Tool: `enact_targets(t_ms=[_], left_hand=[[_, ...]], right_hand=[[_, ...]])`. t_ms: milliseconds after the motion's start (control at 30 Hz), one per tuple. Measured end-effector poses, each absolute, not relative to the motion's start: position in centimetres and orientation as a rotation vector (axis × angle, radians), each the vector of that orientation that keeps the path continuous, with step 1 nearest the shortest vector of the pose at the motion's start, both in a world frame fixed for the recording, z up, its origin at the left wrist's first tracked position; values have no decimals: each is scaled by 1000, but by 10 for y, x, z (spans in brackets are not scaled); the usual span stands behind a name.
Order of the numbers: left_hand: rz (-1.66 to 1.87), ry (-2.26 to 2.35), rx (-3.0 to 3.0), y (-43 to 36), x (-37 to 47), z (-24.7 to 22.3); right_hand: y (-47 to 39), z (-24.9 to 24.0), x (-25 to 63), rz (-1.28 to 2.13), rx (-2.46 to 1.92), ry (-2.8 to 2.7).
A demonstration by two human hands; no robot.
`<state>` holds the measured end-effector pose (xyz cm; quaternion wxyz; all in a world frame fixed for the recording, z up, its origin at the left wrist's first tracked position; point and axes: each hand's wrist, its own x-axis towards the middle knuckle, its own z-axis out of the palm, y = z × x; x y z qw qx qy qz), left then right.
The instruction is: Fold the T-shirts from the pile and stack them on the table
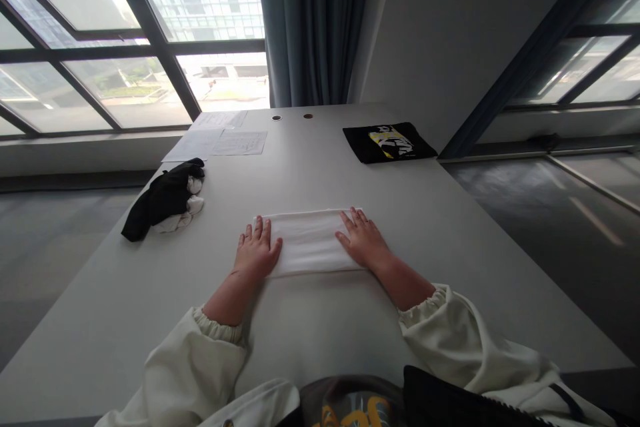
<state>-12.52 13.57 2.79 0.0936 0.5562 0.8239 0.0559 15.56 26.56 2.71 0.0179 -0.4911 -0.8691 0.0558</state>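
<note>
A white cloth [311,240], folded into a flat rectangle, lies on the white table [320,327] in front of me. My left hand [258,247] rests flat over its left end with the fingers apart. Over the right end lies my right hand [364,239], also flat, its fingers stretched toward the far edge. Both palms press on the fabric without gripping it. The parts of the cloth under the hands are hidden.
Crumpled black and white clothing [165,197] lies near the table's left edge. A folded black garment with a yellow and white print [390,142] sits at the far right. Paper sheets [240,142] lie at the far left, beside two cable holes [308,116].
</note>
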Motion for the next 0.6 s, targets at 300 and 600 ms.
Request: enact_targets(t_ms=[300, 600], left_hand=[[322, 2438, 1628, 125, -153, -2], [474, 2372, 1676, 119, -163, -4]], right_hand=[[279, 16, 170, 273, -1571, -2631], [293, 5, 189, 296, -1629, -2544]])
